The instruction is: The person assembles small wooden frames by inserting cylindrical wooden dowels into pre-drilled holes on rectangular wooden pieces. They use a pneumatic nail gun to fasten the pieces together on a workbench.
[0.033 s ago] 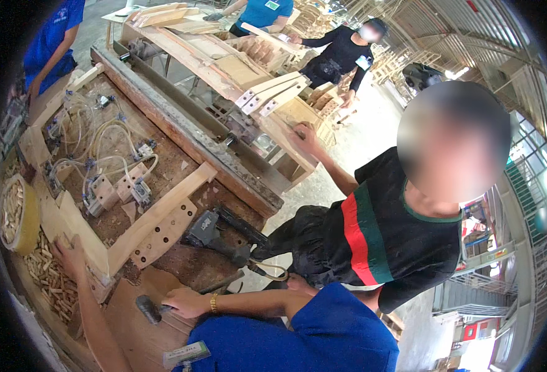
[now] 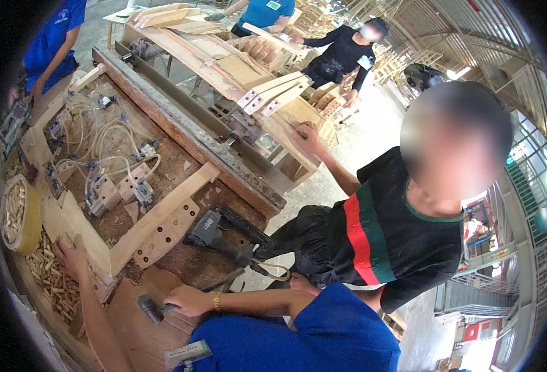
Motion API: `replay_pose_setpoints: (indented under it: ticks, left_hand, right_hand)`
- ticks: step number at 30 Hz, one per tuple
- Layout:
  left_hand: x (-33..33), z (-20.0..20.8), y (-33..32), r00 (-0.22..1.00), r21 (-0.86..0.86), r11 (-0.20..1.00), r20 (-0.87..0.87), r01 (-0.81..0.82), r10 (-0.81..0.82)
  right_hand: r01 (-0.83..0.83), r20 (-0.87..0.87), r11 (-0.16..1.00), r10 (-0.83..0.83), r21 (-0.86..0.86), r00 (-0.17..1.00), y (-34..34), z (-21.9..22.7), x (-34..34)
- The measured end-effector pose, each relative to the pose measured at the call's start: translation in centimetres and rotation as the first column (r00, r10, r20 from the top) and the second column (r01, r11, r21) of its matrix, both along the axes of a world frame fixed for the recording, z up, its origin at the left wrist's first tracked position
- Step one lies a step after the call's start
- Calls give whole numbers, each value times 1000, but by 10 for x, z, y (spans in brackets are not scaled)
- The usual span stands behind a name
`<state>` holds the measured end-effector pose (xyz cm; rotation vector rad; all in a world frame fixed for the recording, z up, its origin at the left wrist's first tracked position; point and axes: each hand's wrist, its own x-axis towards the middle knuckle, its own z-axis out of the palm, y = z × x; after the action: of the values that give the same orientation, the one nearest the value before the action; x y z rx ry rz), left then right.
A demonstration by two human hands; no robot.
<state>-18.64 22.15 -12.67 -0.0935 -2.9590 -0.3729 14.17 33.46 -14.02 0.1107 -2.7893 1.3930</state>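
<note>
My right hand (image 2: 189, 301), with a gold band at its wrist, is closed around the handle of a hammer (image 2: 149, 309). The dark hammer head rests over a brown sheet (image 2: 131, 328) at the near edge of the bench. My left hand (image 2: 72, 257) lies with fingers stretched out at the edge of a pale wooden board (image 2: 78, 226), beside loose wooden dowels (image 2: 50, 276). That board meets a second, slanting wooden rail (image 2: 165, 214) at a corner. Whether a small dowel sits under my left fingers is hidden.
A yellow tub (image 2: 31, 217) of dowels stands left. Clamps with clear hoses (image 2: 100, 155) lie inside the wooden frame. A drilled wooden plate (image 2: 168, 232) and black power tool (image 2: 205, 229) are at the right. A person in a striped shirt (image 2: 372, 229) stands close; other people work beyond.
</note>
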Motion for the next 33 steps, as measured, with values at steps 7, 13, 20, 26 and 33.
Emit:
replay_pose_setpoints:
  ticks: [7, 13, 20, 26, 33]
  left_hand:
    - [4, 17, -20, 997, 187, 982, 72, -4, -10]
    - [75, 14, -16, 988, 742, 656, -55, 138, -146]
    - [203, 30, -1, 919, 906, 398, 25, 145, -392]
    - [232, 24, 4, 753, 961, 278, 178, 7, -633]
    - [194, 33, 14, 912, 952, 301, 80, 50, -403]
  right_hand:
    - [590, 101, 618, -730, 519, 676, 131, 63, 28]
    - [462, 425, 773, -628, 434, 652, 154, 49, 32]
    - [473, 453, 647, -760, 598, 467, 125, 51, 30]
    - [714, 504, 693, -654, 100, 564, 145, 120, 26]
    - [504, 650, 797, -193, -333, 735, 69, 180, -108]
